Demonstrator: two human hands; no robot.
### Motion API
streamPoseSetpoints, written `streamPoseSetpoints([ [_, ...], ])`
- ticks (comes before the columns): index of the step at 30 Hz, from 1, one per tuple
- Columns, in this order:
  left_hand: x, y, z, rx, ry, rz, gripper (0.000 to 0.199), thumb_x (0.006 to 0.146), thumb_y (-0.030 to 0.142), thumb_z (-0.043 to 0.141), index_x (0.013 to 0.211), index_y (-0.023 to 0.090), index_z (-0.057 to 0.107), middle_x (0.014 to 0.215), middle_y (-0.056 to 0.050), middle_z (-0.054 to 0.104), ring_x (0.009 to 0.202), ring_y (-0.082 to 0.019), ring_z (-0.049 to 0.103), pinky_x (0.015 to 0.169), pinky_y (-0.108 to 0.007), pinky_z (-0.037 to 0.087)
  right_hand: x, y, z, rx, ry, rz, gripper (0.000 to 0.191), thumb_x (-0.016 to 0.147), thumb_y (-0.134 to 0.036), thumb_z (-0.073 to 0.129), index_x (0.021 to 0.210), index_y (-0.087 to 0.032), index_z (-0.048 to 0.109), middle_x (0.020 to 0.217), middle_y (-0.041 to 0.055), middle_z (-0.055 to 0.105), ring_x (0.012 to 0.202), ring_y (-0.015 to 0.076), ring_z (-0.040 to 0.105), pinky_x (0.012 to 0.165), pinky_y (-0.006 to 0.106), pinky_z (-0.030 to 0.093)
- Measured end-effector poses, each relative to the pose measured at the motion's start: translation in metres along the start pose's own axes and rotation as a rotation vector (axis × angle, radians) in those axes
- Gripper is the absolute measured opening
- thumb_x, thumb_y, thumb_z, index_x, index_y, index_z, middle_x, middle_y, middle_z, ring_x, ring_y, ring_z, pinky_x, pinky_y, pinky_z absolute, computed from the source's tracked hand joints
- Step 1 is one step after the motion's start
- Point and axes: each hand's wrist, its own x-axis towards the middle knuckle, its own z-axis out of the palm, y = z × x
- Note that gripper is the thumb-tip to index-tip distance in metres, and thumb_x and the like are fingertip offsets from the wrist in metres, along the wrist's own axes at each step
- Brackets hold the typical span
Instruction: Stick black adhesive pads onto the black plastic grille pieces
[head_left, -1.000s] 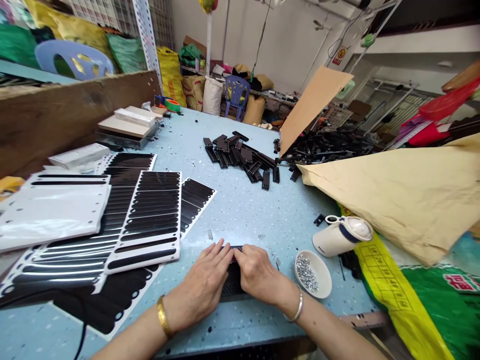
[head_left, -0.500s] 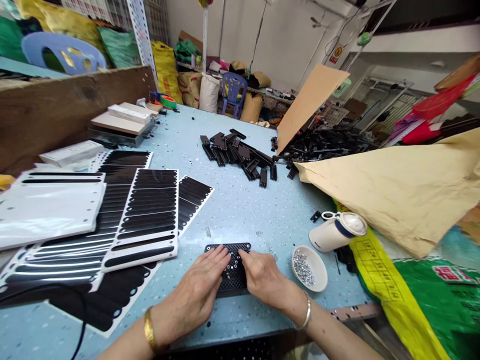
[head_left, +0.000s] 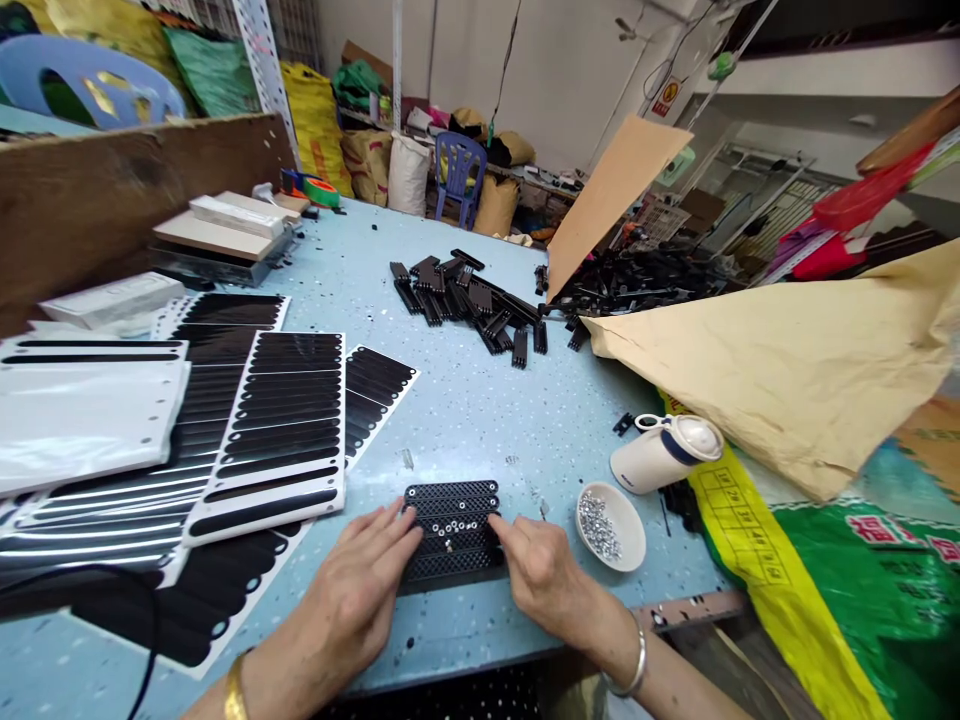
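A black patterned plate of several side-by-side strips [head_left: 451, 570] lies flat near the table's front edge. Small silver ring-like pieces [head_left: 459, 526] are scattered over its middle, and a few sit in holes at the strip ends. My left hand [head_left: 360, 575] rests with straight fingers against the plate's left end. At the right end, my right hand [head_left: 544, 565] has its fingers curled, the tips touching the plate's edge; whether anything is pinched there is hidden. A white bowl [head_left: 634, 530] with many small silver pieces [head_left: 598, 527] stands to the right of my right hand.
Sheets of black strips [head_left: 281, 400] cover the left side. Ahead lies a heap of black parts [head_left: 469, 300]. A white cup [head_left: 660, 455] lies on its side past the bowl, next to brown paper [head_left: 765, 350]. A wooden board [head_left: 142, 195] edges the left.
My hands have moved apart, from over the plate to its two ends, uncovering the silver pieces on its middle. The whole view has shifted slightly.
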Motion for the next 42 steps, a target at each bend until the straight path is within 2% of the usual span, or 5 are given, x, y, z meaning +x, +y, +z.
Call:
streamPoseSetpoints([
  [3, -0.003, -0.004, 0.004, 0.117, 0.050, -0.060, 0.055, 0.080, -0.002, 0.044, 0.131, 0.017, 0.051, 0.135, -0.016, 0.059, 0.138, -0.032, 0.040, 0.105, -0.052, 0.040, 0.002, -0.006, -0.003, -0.004, -0.081, -0.027, 0.051, 0.084, 0.001, 0.035, 0.131, -0.002, 0.052, 0.077, 0.0111, 0.062, 0.068, 0.0210, 0.055, 0.060, 0.034, 0.047],
  [9, 0.000, 0.003, 0.017, 0.143, -0.104, -0.029, 0.062, 0.072, -0.003, 0.042, 0.129, 0.018, 0.057, 0.145, -0.014, 0.050, 0.142, -0.039, 0.027, 0.106, -0.060, 0.032, 0.013, -0.016, -0.010, -0.037, -0.236, -0.030, 0.057, 0.079, 0.002, 0.040, 0.136, 0.000, 0.047, 0.085, 0.0139, 0.064, 0.075, 0.0223, 0.058, 0.067, 0.036, 0.051],
  [23, 0.003, -0.001, 0.019, 0.190, -0.161, -0.013, 0.066, 0.067, -0.003, 0.045, 0.127, 0.019, 0.062, 0.143, -0.018, 0.050, 0.141, -0.041, 0.029, 0.104, -0.061, 0.033, -0.003, -0.001, -0.009, -0.197, -0.244, -0.001, 0.059, 0.077, 0.002, 0.042, 0.135, 0.000, 0.050, 0.081, 0.0126, 0.063, 0.072, 0.0225, 0.054, 0.065, 0.037, 0.045],
  [37, 0.006, -0.002, 0.016, 0.144, -0.235, 0.015, 0.065, 0.068, -0.004, 0.046, 0.128, 0.016, 0.059, 0.144, -0.014, 0.052, 0.142, -0.038, 0.028, 0.110, -0.061, 0.023, 0.018, 0.021, -0.038, -0.092, -0.423, -0.168, 0.047, 0.083, 0.006, 0.041, 0.127, -0.008, 0.052, 0.089, 0.0092, 0.064, 0.079, 0.0199, 0.055, 0.072, 0.033, 0.046],
  [42, 0.004, -0.005, 0.018, 0.129, -0.278, 0.021, 0.060, 0.073, 0.001, 0.049, 0.131, 0.016, 0.057, 0.145, -0.014, 0.050, 0.144, -0.037, 0.024, 0.113, -0.060, 0.019, 0.023, 0.027, -0.047, -0.297, -0.424, -0.383, 0.042, 0.088, 0.000, 0.045, 0.130, -0.003, 0.048, 0.094, 0.0133, 0.064, 0.086, 0.0235, 0.054, 0.081, 0.039, 0.045],
])
